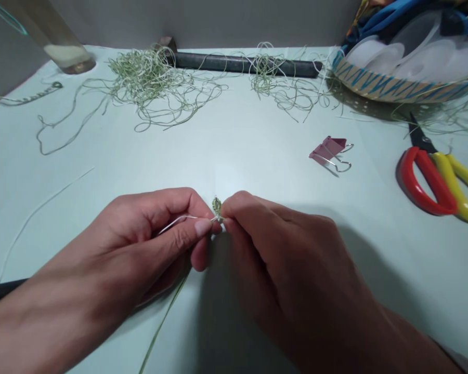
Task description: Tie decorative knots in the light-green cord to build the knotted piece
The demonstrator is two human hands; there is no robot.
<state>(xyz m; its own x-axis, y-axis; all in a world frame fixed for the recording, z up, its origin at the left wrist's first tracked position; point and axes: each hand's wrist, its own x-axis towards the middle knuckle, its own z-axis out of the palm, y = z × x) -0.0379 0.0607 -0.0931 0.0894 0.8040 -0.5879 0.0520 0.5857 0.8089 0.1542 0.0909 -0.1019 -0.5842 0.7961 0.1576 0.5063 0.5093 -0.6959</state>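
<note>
Basket [398, 92] at two o'clock is holding pale plastic discs [425, 61], knotted green piece [217, 206] is showing near the dial's centre, left hand [159, 236] is pinching white thread [175, 221], right hand's [284, 254] grip is pinching narrowly at the piece's edge

Soft glare pools on the tabletop [222, 150] just beyond the fingers [181, 236]! On their near side, dark shadow [222, 317] spreads; the right hand [292, 254] sits dimmer, fine detail between fingertips looking soft.

No readable lettering — no labels, no brands, no numbers, no signs.
</note>
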